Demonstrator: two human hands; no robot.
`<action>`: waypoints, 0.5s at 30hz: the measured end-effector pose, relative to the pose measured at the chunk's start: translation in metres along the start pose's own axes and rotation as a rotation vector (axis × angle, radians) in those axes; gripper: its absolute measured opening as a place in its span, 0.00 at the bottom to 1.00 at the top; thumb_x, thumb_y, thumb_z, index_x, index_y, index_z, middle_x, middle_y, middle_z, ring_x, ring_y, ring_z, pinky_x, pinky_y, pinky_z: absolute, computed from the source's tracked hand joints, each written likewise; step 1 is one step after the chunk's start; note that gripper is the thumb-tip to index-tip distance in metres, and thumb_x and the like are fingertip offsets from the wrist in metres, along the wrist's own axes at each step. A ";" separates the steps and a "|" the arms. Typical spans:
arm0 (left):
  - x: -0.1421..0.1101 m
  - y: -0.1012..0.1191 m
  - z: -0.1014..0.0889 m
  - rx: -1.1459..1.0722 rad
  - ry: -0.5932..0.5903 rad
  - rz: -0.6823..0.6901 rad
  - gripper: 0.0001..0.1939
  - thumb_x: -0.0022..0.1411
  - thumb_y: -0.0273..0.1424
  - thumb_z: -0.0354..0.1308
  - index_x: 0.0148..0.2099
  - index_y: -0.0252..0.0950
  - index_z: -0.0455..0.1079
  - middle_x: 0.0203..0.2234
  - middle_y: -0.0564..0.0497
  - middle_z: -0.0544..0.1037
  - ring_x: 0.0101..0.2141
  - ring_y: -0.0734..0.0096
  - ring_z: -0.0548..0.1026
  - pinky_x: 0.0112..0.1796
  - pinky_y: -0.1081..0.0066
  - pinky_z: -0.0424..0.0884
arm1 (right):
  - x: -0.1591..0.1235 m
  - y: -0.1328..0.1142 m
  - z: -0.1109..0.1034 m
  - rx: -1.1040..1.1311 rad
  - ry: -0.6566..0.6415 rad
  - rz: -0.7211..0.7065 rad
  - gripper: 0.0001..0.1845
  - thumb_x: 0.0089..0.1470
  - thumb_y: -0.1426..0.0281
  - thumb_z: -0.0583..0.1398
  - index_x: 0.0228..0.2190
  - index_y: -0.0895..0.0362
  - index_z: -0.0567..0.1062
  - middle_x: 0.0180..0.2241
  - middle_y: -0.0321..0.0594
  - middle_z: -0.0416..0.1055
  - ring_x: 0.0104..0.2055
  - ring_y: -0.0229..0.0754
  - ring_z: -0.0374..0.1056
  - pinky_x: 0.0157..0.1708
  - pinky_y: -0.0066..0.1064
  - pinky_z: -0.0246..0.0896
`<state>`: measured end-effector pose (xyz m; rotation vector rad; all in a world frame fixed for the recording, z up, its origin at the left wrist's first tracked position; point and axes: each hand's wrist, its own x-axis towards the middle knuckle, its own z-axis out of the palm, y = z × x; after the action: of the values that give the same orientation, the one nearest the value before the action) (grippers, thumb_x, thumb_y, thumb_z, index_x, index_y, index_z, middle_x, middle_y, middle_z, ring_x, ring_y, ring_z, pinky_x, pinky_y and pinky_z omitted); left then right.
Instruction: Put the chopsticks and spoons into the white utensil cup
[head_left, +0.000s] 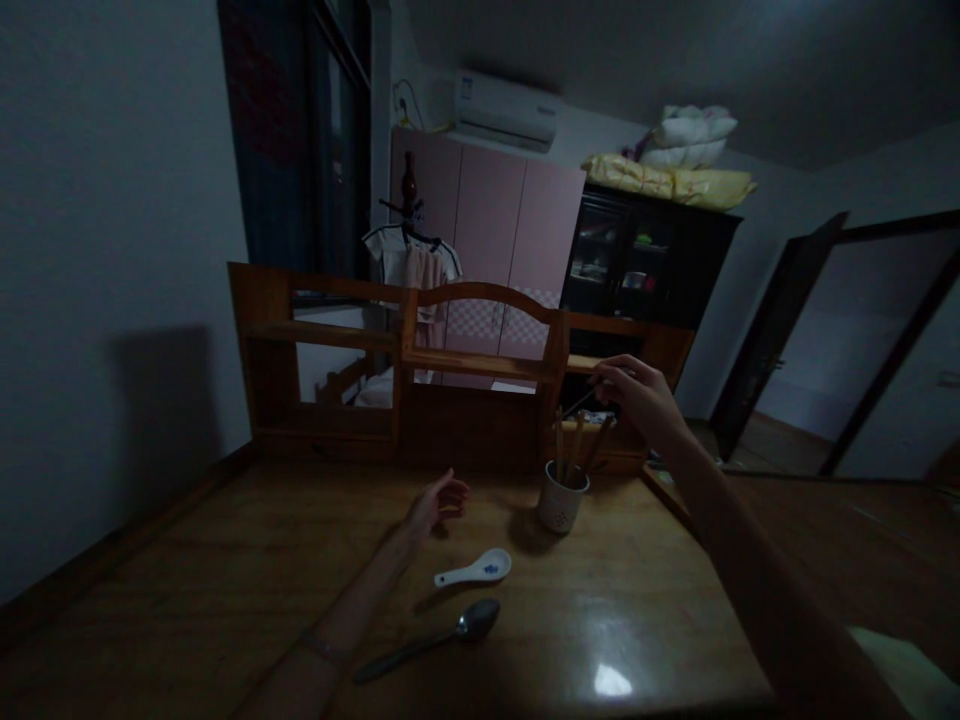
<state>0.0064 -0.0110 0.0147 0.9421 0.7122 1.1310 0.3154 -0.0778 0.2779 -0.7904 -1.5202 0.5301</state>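
Noted R hand (626, 390) pinching thin utensil (579, 402) by upper end, w/ lower end near handles (576, 445) above cup (559, 508), exact type unclear in dim light. For good handling, keep pinch light but firm, hold clear of handles & rim, & steady cup w/ L hand (441, 500), seen nr. cup w/ fingers loosely parted, holding nil. Counted on table (652, 590): 1 cup, approx. 3 handles therein, 1 white spoon (487, 568), 1 metal spoon (476, 620), both lying nearer viewer than cup.

Right hand (636, 390) raised in a pinch – left hand (436, 502) lower, loosely curled, both forearms (369, 585) reaching forward
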 end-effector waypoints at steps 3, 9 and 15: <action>0.007 -0.005 -0.011 -0.029 0.070 0.008 0.18 0.54 0.44 0.61 0.30 0.32 0.76 0.24 0.50 0.78 0.23 0.71 0.75 0.28 0.72 0.70 | 0.000 0.016 -0.010 -0.052 -0.026 0.083 0.16 0.47 0.58 0.66 0.31 0.59 0.75 0.29 0.39 0.75 0.25 0.35 0.70 0.26 0.26 0.66; 0.013 -0.008 -0.021 -0.059 0.142 -0.003 0.14 0.63 0.38 0.56 0.32 0.32 0.72 0.24 0.54 0.76 0.24 0.75 0.73 0.29 0.71 0.70 | -0.009 0.042 -0.009 -0.154 -0.049 0.176 0.21 0.45 0.55 0.67 0.31 0.61 0.77 0.25 0.39 0.74 0.22 0.34 0.68 0.24 0.24 0.65; 0.011 -0.008 -0.020 -0.066 0.146 0.012 0.12 0.61 0.36 0.57 0.33 0.32 0.73 0.25 0.53 0.76 0.25 0.74 0.73 0.29 0.71 0.69 | -0.017 0.068 0.005 -0.249 -0.116 0.214 0.22 0.47 0.54 0.65 0.32 0.61 0.78 0.22 0.38 0.74 0.23 0.35 0.68 0.25 0.25 0.63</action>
<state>-0.0045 0.0032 -0.0018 0.8153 0.7835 1.2362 0.3219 -0.0457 0.2162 -1.1403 -1.6390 0.5582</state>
